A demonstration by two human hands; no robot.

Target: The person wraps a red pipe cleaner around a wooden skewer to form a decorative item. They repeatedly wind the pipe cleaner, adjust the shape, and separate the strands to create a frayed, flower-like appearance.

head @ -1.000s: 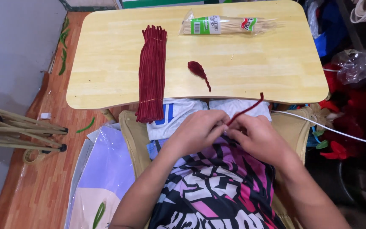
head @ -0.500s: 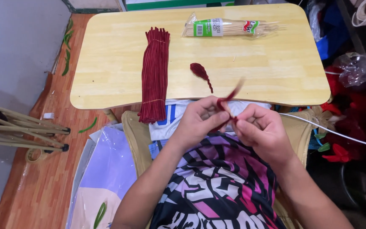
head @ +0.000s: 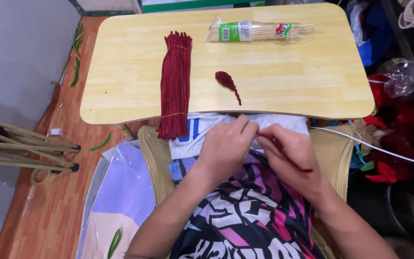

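Observation:
My left hand (head: pixel 226 146) and my right hand (head: pixel 291 156) meet over my lap, just below the front edge of a small wooden table (head: pixel 120 72). Both pinch one dark red pipe cleaner (head: pixel 283 153), which runs from my left fingertips across my right palm. On the table lie a thick bundle of dark red pipe cleaners (head: pixel 174 84), a small coiled dark red petal shape with a tail (head: pixel 227 82), and a clear packet of bamboo skewers (head: pixel 255 31).
A white cable (head: pixel 384 151) crosses at the right, beside red and green craft pieces (head: pixel 384 168). Wooden rack legs (head: pixel 20 144) stand at the left on the plank floor, with green strips (head: pixel 76 62) scattered. Plastic sheeting (head: pixel 125 192) lies beside my left arm.
The pipe cleaner's free end, which stuck up toward the table, has swung down across my right palm. My hands have shifted slightly and stay together.

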